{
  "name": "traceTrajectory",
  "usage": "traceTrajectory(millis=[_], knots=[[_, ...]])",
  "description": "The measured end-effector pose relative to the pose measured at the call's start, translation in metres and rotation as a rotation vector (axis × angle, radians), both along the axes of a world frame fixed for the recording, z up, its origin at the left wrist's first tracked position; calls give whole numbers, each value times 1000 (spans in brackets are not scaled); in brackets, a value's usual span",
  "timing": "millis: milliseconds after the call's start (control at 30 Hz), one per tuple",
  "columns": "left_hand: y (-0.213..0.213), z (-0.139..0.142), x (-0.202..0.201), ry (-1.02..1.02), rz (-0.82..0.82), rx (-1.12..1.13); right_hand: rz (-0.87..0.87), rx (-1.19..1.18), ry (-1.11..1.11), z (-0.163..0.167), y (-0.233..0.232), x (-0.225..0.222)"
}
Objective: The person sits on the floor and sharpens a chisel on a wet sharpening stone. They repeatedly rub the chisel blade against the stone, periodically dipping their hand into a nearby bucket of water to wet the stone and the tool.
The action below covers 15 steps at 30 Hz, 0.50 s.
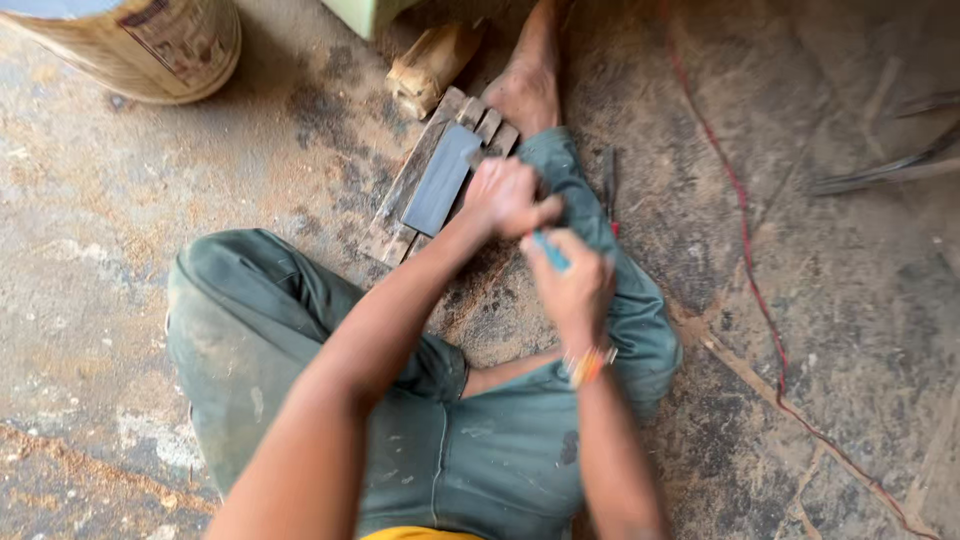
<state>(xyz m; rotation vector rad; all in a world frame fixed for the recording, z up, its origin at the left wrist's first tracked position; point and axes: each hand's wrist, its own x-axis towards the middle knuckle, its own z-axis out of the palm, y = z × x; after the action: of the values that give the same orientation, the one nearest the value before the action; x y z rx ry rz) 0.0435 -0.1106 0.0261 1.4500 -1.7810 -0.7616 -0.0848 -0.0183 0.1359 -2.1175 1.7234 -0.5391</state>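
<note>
Both hands, left hand (505,197) and right hand (570,290), clench a blue-handled tool (551,251) beside the flat grey sharpening stone (441,179); a slip could cut fingers.

A dusty concrete floor (850,300), strewn with sawdust, carries a slatted wooden board (405,190) with a grey sharpening stone (441,179) on it. Just beyond the board lies a wood block (430,65); further left stands a bucket (150,45); well right runs a red cord (745,250).
</note>
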Motion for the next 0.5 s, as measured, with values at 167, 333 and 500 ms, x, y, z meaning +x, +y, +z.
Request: traceTrajectory(millis=[167, 333, 500], knots=[[34, 29, 10, -3, 5, -32, 44, 37, -7, 9, 26, 2], [96, 4, 24, -68, -174, 146, 80, -103, 119, 3, 89, 16], [-8, -1, -5, -9, -10, 9, 103, -85, 54, 5, -15, -6]])
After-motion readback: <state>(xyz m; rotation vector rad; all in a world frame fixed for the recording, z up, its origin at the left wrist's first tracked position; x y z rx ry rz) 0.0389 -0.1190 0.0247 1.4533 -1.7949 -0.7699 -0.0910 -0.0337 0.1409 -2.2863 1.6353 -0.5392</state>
